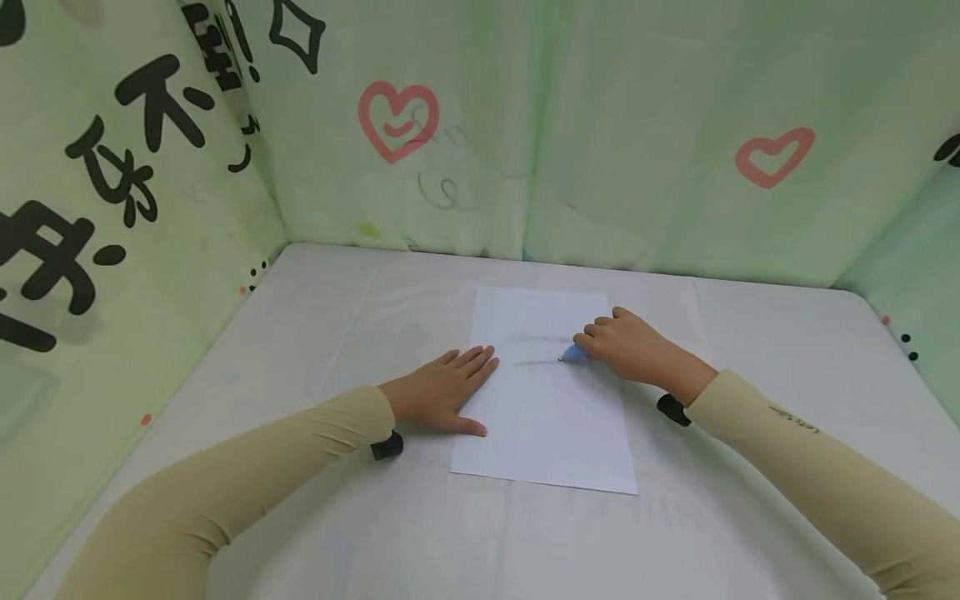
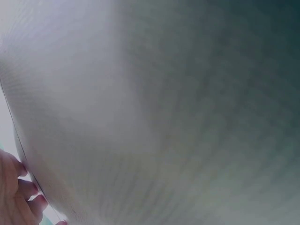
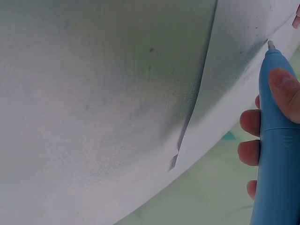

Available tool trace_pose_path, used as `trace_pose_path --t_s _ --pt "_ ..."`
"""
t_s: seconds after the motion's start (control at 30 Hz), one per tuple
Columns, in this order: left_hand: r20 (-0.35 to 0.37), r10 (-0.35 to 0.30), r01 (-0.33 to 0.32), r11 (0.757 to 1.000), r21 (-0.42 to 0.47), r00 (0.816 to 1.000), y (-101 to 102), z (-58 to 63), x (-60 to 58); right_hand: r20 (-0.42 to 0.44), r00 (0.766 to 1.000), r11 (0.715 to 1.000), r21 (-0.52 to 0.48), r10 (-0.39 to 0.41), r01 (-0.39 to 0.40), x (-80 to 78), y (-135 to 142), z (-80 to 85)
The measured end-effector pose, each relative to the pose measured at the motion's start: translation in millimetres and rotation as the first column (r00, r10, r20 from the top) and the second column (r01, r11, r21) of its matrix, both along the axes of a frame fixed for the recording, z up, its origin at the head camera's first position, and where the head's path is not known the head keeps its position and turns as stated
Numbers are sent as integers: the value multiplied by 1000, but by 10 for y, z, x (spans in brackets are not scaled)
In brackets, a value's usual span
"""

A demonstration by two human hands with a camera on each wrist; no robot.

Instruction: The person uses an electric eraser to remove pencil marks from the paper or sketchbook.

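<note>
A white sheet of paper [image 1: 543, 437] lies on the white-covered table, with faint grey pencil lines on its upper half. My left hand [image 1: 441, 393] rests flat at the paper's left edge, fingers straight and thumb spread. On the right side, my right hand [image 1: 633, 346] grips a thick blue electric eraser [image 3: 280, 164] with a narrow pale tip. Thumb and fingers wrap round its body in the right wrist view. Its tip is right at the end of the lower pencil line [image 1: 534, 362]. Small dark specks dot the paper near the tip.
Pale green curtains [image 1: 637, 200] with red hearts and black lettering enclose the table [image 1: 360, 517] at the back and sides. A dark wrist camera [image 1: 387, 446] sits under the left wrist and another [image 1: 672, 409] under the right.
</note>
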State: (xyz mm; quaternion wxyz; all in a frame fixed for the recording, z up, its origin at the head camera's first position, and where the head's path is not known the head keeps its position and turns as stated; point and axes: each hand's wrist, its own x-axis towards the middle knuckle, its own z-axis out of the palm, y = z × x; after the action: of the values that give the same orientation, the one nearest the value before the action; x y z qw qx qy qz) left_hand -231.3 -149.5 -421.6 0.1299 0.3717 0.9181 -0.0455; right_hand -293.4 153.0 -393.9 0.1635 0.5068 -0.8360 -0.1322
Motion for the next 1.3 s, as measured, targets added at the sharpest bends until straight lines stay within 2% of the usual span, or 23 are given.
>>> trace_pose_path --t_s 0.37,0.93,1.3 --pt "-6 -1 1 1000 -3 1000 10 -28 -27 -8 1000 1000 10 -3 3 -46 -10 -22" --pt "4 12 -12 1000 2 1000 -13 -30 -35 -6 999 997 66 -33 34 66 102 51" --pt "-1 8 -8 1000 -11 1000 1 -40 -44 0 1000 999 34 -7 7 -27 -30 25"
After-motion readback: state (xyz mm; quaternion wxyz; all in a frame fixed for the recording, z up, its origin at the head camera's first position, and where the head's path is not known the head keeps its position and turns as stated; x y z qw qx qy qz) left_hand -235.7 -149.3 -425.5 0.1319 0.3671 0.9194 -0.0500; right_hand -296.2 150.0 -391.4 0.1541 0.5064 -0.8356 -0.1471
